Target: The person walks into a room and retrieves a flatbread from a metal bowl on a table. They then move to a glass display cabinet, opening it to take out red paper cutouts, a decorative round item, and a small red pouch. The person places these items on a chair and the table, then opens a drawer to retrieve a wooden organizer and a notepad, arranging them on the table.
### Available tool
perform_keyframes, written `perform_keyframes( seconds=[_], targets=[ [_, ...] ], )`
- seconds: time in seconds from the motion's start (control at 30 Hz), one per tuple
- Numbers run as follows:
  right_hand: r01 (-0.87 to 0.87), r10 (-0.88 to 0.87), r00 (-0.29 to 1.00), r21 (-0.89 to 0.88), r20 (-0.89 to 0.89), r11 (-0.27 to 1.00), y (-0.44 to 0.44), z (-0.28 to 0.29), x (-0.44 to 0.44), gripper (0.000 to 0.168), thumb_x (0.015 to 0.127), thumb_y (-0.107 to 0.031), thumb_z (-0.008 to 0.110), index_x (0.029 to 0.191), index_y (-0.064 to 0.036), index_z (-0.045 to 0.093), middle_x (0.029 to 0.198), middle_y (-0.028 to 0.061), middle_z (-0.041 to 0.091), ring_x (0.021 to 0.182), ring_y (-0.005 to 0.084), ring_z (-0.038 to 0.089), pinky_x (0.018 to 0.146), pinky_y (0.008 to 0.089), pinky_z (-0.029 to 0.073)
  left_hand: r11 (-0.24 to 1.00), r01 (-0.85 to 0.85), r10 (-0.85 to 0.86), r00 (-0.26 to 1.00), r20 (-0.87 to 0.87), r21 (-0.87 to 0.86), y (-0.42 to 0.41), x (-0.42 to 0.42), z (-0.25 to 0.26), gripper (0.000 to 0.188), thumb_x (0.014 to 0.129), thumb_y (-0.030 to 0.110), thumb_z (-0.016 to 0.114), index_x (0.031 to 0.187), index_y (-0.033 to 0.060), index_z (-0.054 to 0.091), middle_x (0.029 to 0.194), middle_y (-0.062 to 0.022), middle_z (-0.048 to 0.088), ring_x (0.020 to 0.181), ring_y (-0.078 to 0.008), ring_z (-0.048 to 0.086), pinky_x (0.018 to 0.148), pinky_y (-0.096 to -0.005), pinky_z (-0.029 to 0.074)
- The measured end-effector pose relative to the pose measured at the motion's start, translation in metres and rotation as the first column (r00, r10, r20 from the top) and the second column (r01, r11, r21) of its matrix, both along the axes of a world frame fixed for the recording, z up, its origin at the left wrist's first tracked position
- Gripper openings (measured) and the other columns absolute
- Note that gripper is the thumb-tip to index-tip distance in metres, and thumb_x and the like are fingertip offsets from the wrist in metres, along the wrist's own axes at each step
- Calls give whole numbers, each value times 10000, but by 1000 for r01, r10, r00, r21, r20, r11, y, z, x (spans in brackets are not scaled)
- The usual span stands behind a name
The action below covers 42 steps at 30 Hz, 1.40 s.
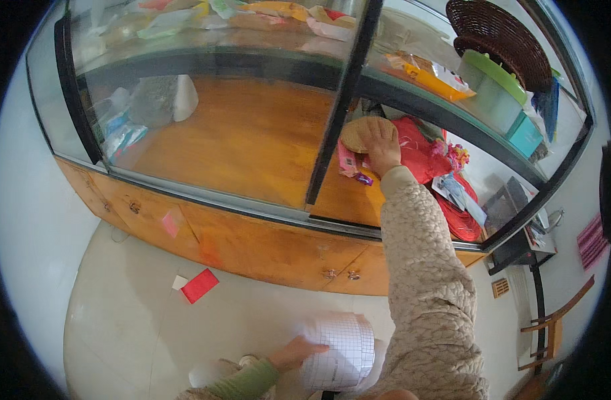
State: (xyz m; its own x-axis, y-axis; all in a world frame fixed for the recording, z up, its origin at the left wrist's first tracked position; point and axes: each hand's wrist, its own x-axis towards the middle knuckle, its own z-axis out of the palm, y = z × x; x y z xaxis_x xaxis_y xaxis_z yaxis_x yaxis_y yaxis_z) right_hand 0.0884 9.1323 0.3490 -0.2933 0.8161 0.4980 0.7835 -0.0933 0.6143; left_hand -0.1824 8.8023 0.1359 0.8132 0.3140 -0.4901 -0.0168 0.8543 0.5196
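Inside the lower right of the display cabinet, my right hand point(381, 145) has its fingers spread over the edge of a round tan woven mat point(354, 135). My right thumb is hidden. Red cloth or bags point(421, 152) lie just right of that hand, and a pink packet point(347, 159) and a small purple packet point(364, 179) sit below the mat. Low in the picture, my left hand point(298, 351) grips a thick roll of white grid-printed paper point(341, 350), blurred along its left side; it bears some writing.
Sliding glass with a black upright frame point(339, 107) stands left of my right arm. Packets point(438, 80), a green-lidded tub point(490, 95) and a dark wicker basket point(505, 40) fill the upper shelf. A red card point(199, 286) lies on the tiled floor. A wooden chair point(555, 327) stands right.
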Motion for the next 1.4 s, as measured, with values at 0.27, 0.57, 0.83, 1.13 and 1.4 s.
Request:
perform_keyframes(
  seconds=[0.27, 0.57, 0.83, 1.13, 1.4],
  targets=[
    [10, -44, 866, -71, -498, 997, -8, 47, -20, 380, 819, -133, 401, 1194, -68, 422, 1087, 158, 544, 946, 313, 551, 777, 384, 460, 996, -91, 91, 995, -40, 5, -3, -15, -4, 454, 765, 175, 620, 1140, -26, 459, 1069, -134, 537, 956, -192, 535, 812, -328, 448],
    [-190, 91, -295, 151, -951, 970, -120, 62, 17, 231, 826, -173, 462, 937, 11, 546, 842, 101, 614, 677, 216, 605, 558, 306, 522, 930, 56, -63, 998, 6, 363, 3, 5, -99, 455, 775, 86, 604, 1189, 5, 434, 1108, -99, 529, 1001, -216, 519, 837, -374, 448],
    [-396, -309, -47, -266, -950, 879, -152, 19, 26, 325, 820, -262, 534, 976, 24, 542, 798, 73, 605, 634, 160, 591, 522, 284, 504, 997, -8, 11, 999, -44, 71, 2, 7, -77, 456, 773, 68, 601, 1191, 3, 429, 1126, -112, 521, 1007, -223, 519, 864, -369, 435],
    [467, 39, 474, 288, -880, 836, -82, -1, 137, 515, 705, -306, 689, 1006, 69, 506, 937, 195, 593, 811, 356, 572, 734, 345, 467, 1000, -5, 6, 995, -95, 12, -2, -1, -51, 452, 782, 82, 599, 1189, -11, 426, 1126, -112, 521, 1003, -208, 520, 852, -339, 443],
    [154, 241, -664, 186, -708, 970, -49, -4, 114, 366, 724, -146, 650, 1047, -55, 502, 904, 86, 590, 741, 261, 594, 578, 440, 499, 836, -29, 3, 999, 49, 548, -7, -7, -126, 430, 791, 70, 568, 1189, -9, 426, 1096, -120, 534, 979, -212, 535, 847, -342, 443]
  ],
)
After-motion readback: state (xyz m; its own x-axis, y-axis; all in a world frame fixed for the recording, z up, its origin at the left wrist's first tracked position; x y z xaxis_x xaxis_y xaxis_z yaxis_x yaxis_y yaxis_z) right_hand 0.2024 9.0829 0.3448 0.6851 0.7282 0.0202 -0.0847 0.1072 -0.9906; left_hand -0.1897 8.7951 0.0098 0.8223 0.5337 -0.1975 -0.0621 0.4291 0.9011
